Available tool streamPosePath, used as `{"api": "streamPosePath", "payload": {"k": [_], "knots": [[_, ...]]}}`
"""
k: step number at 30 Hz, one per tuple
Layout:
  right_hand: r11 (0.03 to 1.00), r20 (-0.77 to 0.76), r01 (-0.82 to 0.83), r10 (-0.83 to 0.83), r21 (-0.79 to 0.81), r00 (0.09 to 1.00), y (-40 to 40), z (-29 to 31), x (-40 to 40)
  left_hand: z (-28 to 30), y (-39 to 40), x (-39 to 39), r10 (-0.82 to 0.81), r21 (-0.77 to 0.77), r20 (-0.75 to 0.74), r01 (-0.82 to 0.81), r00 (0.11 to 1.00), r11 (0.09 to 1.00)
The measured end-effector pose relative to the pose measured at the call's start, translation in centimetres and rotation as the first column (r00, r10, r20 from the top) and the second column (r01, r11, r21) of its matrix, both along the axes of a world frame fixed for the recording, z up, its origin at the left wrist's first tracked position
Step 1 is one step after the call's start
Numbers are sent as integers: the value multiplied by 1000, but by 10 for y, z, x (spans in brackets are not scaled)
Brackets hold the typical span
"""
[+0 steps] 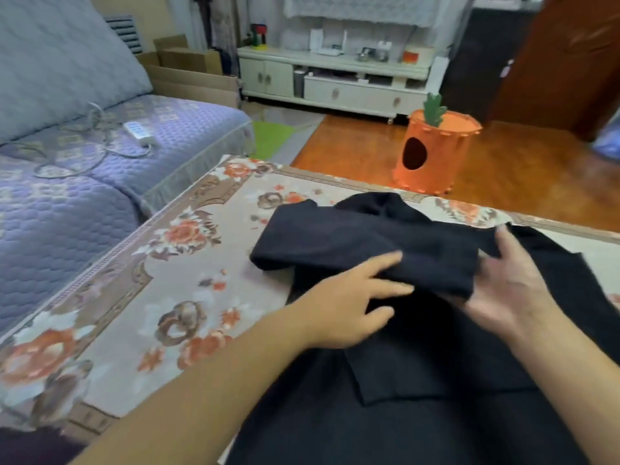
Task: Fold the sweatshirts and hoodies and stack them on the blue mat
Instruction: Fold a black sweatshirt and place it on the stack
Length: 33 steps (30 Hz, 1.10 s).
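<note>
A black hoodie (419, 380) lies spread on the floral table cover (174, 280), its body running toward me. One sleeve (335, 243) is laid crosswise over the chest, its cuff end pointing left. My left hand (352, 297) rests flat on the sleeve with fingers spread, holding nothing. My right hand (506, 290) grips the right end of that folded sleeve, thumb on top and fingers under the cloth. The hood (375, 204) bunches at the far end. No blue mat is in view.
A quilted purple sofa (67, 182) with a white power strip (139, 132) and cables stands at the left. An orange carrot-shaped felt house (436, 152) sits on the wooden floor beyond the table. A white TV cabinet (335, 78) and cardboard boxes (188, 68) line the back.
</note>
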State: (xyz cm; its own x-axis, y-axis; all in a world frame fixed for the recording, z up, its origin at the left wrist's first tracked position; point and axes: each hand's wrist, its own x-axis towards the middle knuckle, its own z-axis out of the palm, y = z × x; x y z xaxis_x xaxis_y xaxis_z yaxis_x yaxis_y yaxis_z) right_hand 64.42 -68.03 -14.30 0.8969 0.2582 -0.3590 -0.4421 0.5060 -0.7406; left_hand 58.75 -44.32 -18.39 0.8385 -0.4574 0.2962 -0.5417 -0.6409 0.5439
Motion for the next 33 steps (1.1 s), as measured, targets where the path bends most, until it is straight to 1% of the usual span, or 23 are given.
{"api": "streamPosePath", "payload": {"k": [1, 2, 4, 6, 7, 9, 11, 13, 15, 17, 19, 21, 23, 25, 26, 28, 30, 32, 33], "knots": [[999, -60, 30, -31, -28, 998, -12, -6, -7, -13, 1, -4, 18, 36, -3, -18, 1000, 999], [996, -115, 54, -62, -76, 991, -22, -12, -12, -27, 8, -6, 71, 72, 25, -73, 997, 995], [972, -193, 47, -93, -231, 977, -33, -27, -14, -58, 27, -9, 234, 124, 116, -248, 965, 961], [919, -209, 9, -99, -395, 973, -31, -37, -9, -78, 38, -12, 404, 124, 140, -421, 904, 898], [900, -207, 13, -115, -436, 972, -27, -40, -5, -80, 39, -11, 460, 143, 148, -479, 876, 866], [889, -179, 59, -155, -454, 972, -16, -34, 3, -79, 36, -11, 508, 202, 177, -536, 843, 820], [902, -80, 193, -241, -386, 967, -13, -8, 9, -76, 36, -11, 525, 239, 204, -562, 826, 792], [890, 29, 347, -354, -296, 935, -23, 25, 3, -72, 35, -13, 534, 272, 196, -569, 823, 776], [836, 90, 487, -481, -252, 872, -50, 43, -17, -69, 34, -14, 567, 260, 172, -592, 806, 763], [777, 77, 573, -575, -259, 814, -86, 32, -45, -68, 30, -12, 596, 238, 133, -609, 792, 756], [727, 2, 575, -620, -375, 785, -115, 0, -74, -70, 31, -10, 600, 242, 129, -612, 789, 753], [703, -91, 479, -606, -526, 790, -133, -35, -93, -73, 32, -9, 603, 232, 111, -611, 790, 757], [688, -115, 381, -558, -618, 821, -142, -58, -100, -72, 33, -7, 624, 197, 89, -627, 777, 753], [671, -98, 332, -517, -663, 850, -146, -66, -96, -64, 34, -1, 651, 177, 77, -653, 755, 737], [672, -83, 316, -491, -670, 867, -148, -69, -92, -60, 36, 5, 663, 196, 85, -665, 744, 721], [652, -26, 318, -460, -688, 887, -152, -69, -85, -52, 43, 22, 660, 319, 150, -668, 736, 673], [569, 53, 366, -491, -736, 869, -154, -64, -81, -38, 47, 35, 642, 446, 189, -647, 743, 618], [475, 131, 436, -548, -764, 826, -151, -51, -85, -28, 51, 44, 636, 465, 209, -648, 743, 603], [452, 171, 461, -547, -764, 819, -149, -47, -88, -27, 53, 46, 642, 443, 213, -658, 736, 608]]}}
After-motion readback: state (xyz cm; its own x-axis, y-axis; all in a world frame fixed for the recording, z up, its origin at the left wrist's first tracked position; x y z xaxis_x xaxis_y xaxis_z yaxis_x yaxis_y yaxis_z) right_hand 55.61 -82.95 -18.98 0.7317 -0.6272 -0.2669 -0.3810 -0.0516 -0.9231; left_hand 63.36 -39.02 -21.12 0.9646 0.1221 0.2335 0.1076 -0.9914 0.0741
